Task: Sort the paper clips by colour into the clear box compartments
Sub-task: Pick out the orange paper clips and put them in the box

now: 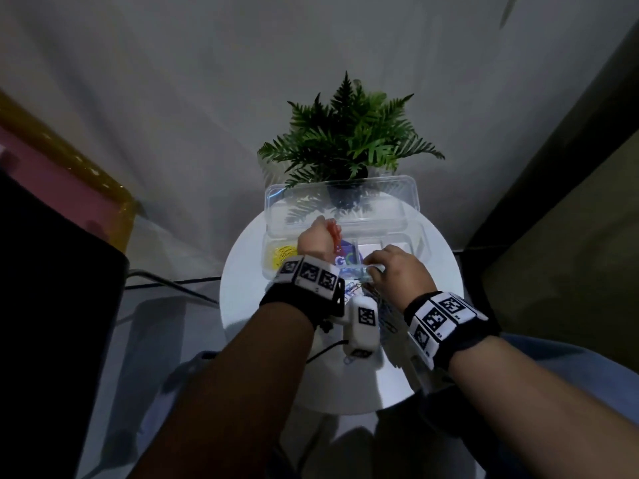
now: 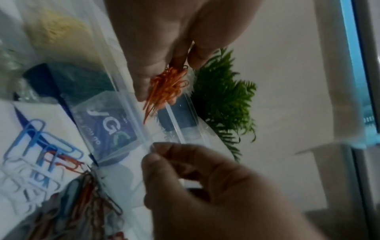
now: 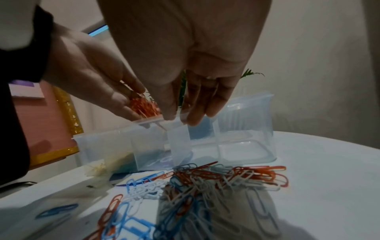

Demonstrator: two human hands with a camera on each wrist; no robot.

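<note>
The left hand [image 1: 316, 238] grips a bunch of orange clips [image 2: 168, 86] above the clear box [image 3: 246, 142]; the right hand [image 1: 397, 267] pinches its near rim. Yellow clips [image 1: 281, 254] fill its left-end compartment.

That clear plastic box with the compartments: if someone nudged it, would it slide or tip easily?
Probably it slides. The clear box looks thin-walled and holds little besides some yellow clips, so it seems light on the smooth white table. Its raised lid may make it tippy backward. That may be why the right hand grips its front rim.
</note>
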